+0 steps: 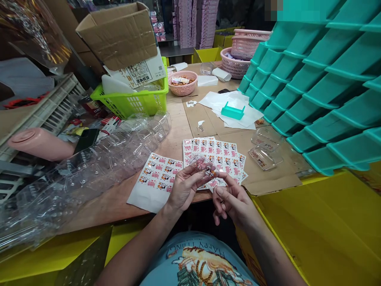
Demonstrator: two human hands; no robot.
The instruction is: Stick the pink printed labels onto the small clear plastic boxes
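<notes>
My left hand (186, 186) pinches a small clear plastic box (198, 163) between thumb and fingers, above the sticker sheets. A sticker with pink lettering and a cartoon figure shows on this box. At the box's right end, my right hand (235, 198) reaches in with its index finger against the edge; its thumb is apart and the other fingers are loosely curled. Beneath the hands lies an overlapping pile of sticker sheets (229, 153). To the left is another sticker sheet (157, 174), its lower part bare white backing. Two clear boxes, one plainly stickered (266, 157), rest at right.
Nested clear plastic boxes (119, 147) line the left side. Stacked teal trays (327, 83) rise at right, above a yellow bin (324, 226). A single teal tray (232, 111) lies on white paper. Behind stand a green basket (131, 103) and a pink basket (183, 88).
</notes>
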